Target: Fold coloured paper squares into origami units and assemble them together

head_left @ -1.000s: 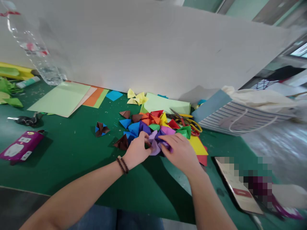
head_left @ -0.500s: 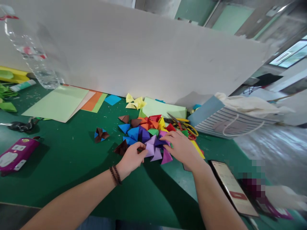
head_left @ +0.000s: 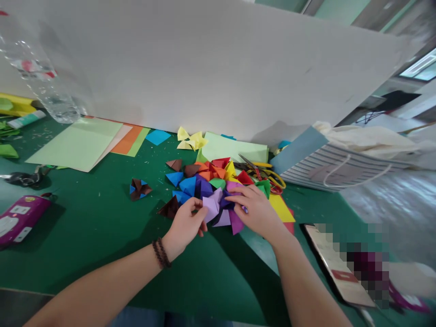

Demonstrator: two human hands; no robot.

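My left hand pinches a light purple folded paper piece at its left edge, tilted up at the near side of a pile. Over the pile's right side lies my right hand, fingers apart and bent, touching magenta and dark purple paper pieces. Whether it grips one cannot be made out. The pile also has blue pieces, orange pieces, a red piece and brown pieces. A brown-and-blue joined paper piece sits apart to the left.
Scissors with yellow handles lie behind the pile, near a striped paper bag. Paper sheets and a plastic bottle stand back left. A purple case is at left, a phone at right.
My left hand has lifted and tilted the light purple piece from the pile. My right hand stays over the pile, its fingers shifted slightly. The camera view has dipped a little.
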